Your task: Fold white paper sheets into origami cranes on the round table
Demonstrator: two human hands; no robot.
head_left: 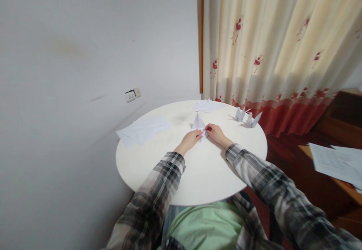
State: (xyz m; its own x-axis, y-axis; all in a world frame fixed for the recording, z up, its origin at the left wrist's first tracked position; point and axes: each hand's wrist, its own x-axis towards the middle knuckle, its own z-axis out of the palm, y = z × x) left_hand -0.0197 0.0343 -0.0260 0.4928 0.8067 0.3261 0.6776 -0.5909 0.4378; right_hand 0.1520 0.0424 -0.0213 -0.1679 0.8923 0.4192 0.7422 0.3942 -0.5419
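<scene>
A partly folded white paper piece (198, 123) stands pointed on the round white table (158, 167). My left hand (191, 138) rests on its near left edge, fingers closed on the paper. My right hand (214, 131) pinches its near right corner. Both arms wear plaid sleeves. The lower part of the paper is hidden behind my fingers.
A loose pile of white sheets (143, 129) lies at the table's left. More paper (207, 105) sits at the far edge. Two folded paper cranes (247, 118) stand at the far right. A curtain (277, 46) hangs behind; a wooden desk with papers (336, 161) is at right.
</scene>
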